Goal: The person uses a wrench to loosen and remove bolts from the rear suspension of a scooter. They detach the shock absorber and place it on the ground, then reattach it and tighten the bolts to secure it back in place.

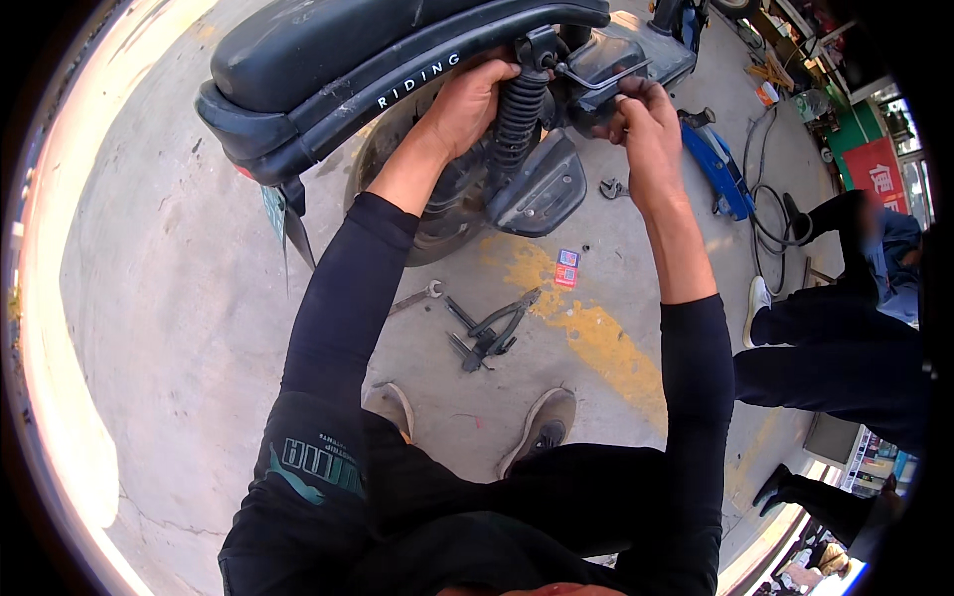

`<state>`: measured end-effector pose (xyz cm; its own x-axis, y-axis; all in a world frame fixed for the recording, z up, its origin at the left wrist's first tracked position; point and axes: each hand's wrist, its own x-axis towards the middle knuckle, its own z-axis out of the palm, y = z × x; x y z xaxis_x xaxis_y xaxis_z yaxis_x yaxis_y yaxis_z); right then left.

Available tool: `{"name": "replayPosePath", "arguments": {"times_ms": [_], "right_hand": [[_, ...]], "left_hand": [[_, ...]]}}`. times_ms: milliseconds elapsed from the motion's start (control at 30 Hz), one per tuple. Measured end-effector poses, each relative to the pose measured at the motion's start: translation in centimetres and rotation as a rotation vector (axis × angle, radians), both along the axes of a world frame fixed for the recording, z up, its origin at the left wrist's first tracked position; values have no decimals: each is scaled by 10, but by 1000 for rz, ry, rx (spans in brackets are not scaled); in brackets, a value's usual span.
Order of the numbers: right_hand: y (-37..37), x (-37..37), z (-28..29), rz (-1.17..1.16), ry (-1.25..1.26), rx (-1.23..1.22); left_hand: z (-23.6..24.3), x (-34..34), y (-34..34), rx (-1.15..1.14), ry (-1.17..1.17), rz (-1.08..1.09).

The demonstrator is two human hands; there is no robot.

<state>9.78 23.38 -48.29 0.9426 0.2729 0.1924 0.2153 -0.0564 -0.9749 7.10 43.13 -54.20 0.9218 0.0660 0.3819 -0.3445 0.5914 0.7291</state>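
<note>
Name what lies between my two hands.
The head view shows a black coil-spring shock absorber and a slim metal tool between the left hand and right hand.

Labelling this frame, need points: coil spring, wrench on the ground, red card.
Coil spring [514, 121]: head view, on the black coils, mid-length.
Wrench [413, 299]: head view, on the handle, below its open end.
Red card [566, 269]: head view, on the middle of its face.

The grey floor [179, 298] is showing worn yellow paint [608, 343]. A wrench [414, 297], dark hand tools [484, 345], a red packet [566, 269] and a black hose [785, 240] are lying on it.
</note>
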Motion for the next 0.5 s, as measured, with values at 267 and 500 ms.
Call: {"name": "replayPosePath", "arguments": {"times_ms": [267,500], "right_hand": [[8,-41,3,360,-258,-665],[15,-33,38,391,-29,102]], "left_hand": [[1,-12,3,-72,-14,143],[-5,-6,4,5,3,148]]}}
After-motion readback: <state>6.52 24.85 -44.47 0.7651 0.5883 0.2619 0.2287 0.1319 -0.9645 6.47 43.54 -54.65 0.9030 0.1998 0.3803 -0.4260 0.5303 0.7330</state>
